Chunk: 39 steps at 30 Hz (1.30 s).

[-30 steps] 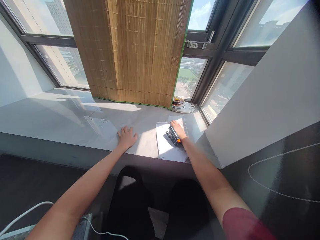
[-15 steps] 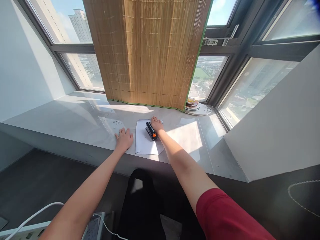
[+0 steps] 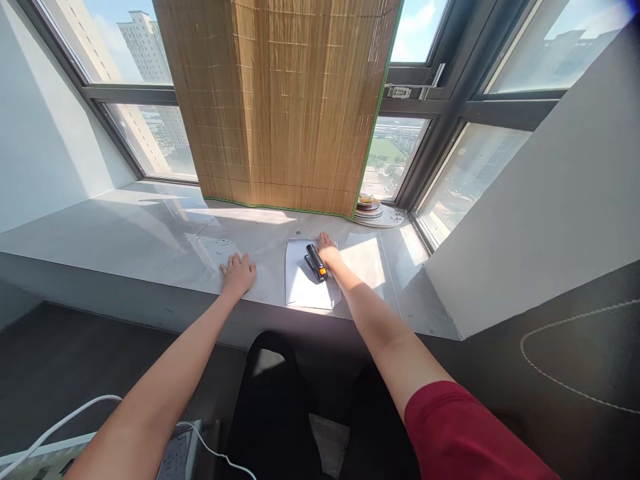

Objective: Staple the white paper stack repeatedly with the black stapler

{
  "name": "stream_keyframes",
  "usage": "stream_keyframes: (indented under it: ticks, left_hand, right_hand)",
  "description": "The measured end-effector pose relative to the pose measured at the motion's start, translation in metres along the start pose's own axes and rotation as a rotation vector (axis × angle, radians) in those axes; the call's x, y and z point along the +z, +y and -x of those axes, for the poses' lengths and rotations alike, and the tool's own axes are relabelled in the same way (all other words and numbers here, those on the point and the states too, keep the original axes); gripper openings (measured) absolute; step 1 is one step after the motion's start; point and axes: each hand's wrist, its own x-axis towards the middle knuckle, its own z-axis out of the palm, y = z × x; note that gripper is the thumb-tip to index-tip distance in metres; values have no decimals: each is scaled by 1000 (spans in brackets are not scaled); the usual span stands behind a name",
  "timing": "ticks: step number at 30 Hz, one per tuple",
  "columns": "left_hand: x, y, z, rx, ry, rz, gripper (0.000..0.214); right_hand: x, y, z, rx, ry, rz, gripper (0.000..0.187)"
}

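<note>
A black stapler (image 3: 315,262) with an orange spot lies on a white sheet of paper (image 3: 306,288) on the grey window ledge (image 3: 150,233). My right hand (image 3: 330,251) rests flat on the paper, touching the stapler's right side, fingers stretched out. My left hand (image 3: 237,273) lies flat and open on the bare ledge, a short way left of the paper, holding nothing.
A bamboo blind (image 3: 280,100) hangs over the middle window. A stack of small plates (image 3: 373,210) sits at the ledge's far right corner. A white slanted wall (image 3: 540,200) closes the right side. A white cable (image 3: 75,417) and a power strip lie low left by my legs.
The view has swung left and then slightly back. Both hands stay flat on the ledge, the right one beside the stapler on the paper.
</note>
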Motion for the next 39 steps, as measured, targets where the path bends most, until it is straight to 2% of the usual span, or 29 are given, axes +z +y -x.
stream_keyframes:
  ticks: [5,9,14,16,18,21,22,24,27,28,30,32,35,37,39]
  left_hand:
    - [0,-1,0,5,-19,10,71]
    - [2,-3,-4,2,-27,26,71]
    - [6,-4,-6,0,13,44,68]
    - [6,-3,-5,-1,23,46,66]
    - [4,-1,-3,-2,30,49,65]
    - [0,-1,-3,-3,35,60,65]
    - [-2,-2,-2,-2,42,67,64]
    - [-5,2,0,33,88,84,56]
    - [-5,29,14,167,190,148,41]
    - [-3,45,22,216,210,199,39]
    - [5,84,40,430,135,333,39]
    - [15,122,56,580,62,425,51]
    - [27,159,71,569,-69,344,76]
    - [32,166,75,565,-98,269,83]
    - [33,165,76,574,-85,229,82]
  right_hand:
    - [-29,63,29,52,103,-22,68]
    - [-38,91,42,79,156,-54,66]
    - [-36,90,39,36,245,-222,58]
    - [-41,85,37,21,264,-262,51]
    - [-51,79,38,12,341,-299,42]
    - [-65,70,53,42,513,-407,34]
    - [-67,67,61,54,534,-429,33]
    - [-65,61,80,87,490,-404,36]
    - [-50,53,105,163,384,-298,50]
    - [-45,51,111,178,351,-282,47]
    - [-39,49,117,168,304,-296,29]
    - [-40,49,120,144,285,-317,14]
    - [-51,58,124,71,344,-390,13]
    - [-59,67,127,-14,370,-481,18]
    - [-63,76,130,-80,338,-556,24]
